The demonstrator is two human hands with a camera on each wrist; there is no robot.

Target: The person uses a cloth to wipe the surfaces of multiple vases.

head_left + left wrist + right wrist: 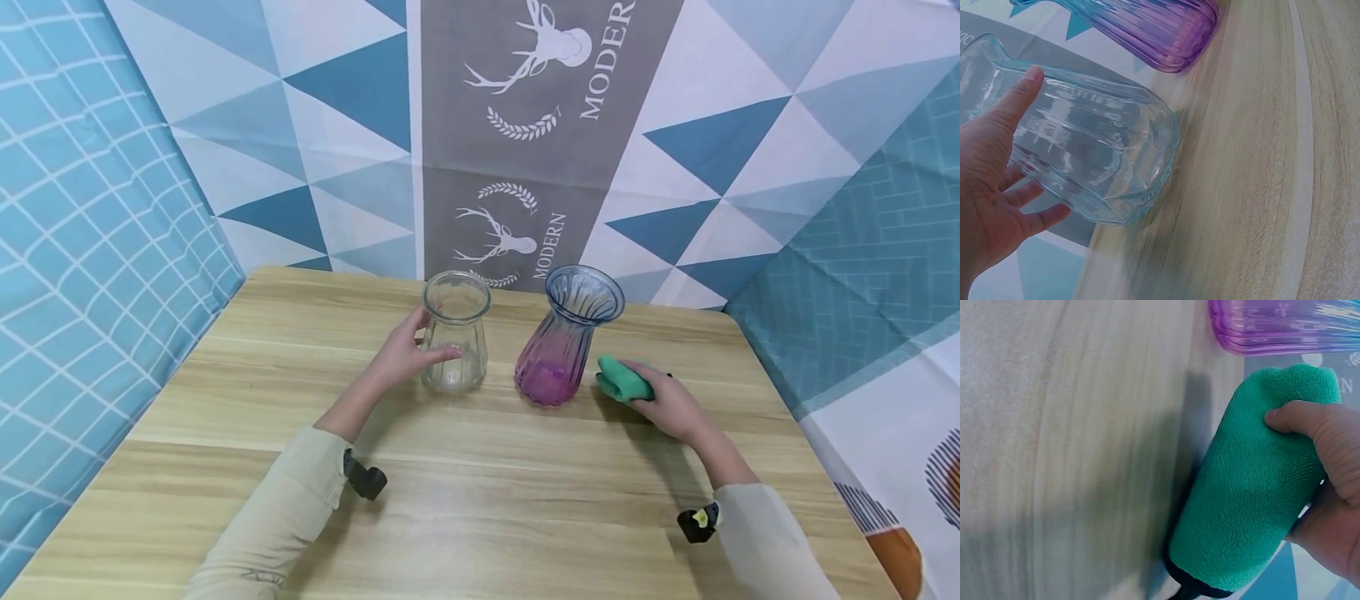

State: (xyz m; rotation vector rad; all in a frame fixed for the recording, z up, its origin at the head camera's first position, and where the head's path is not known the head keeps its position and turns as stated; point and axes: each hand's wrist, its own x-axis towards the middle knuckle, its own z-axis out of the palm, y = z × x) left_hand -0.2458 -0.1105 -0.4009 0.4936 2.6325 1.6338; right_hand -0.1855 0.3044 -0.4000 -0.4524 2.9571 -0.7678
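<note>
A clear glass vase (467,367) with a wide rim stands on the wooden table. My left hand (401,358) is round its left side; in the left wrist view the thumb (1019,97) lies along one side and the fingers (1041,219) along the other. To its right is a second ribbed glass vase (551,367), blue at the rim and purple at the base, with neither hand on it. My right hand (672,406) grips a rolled green towel (1254,481) with a black edge and cord, just right of the purple vase. Part of the right fingers is hidden behind the towel.
The wooden table (450,500) ends at a patterned cloth backdrop (345,108) behind the vases. A blue grid-patterned cloth (82,208) hangs on the left, another patterned cloth (885,242) on the right. Small black wrist cameras (366,479) are on both arms.
</note>
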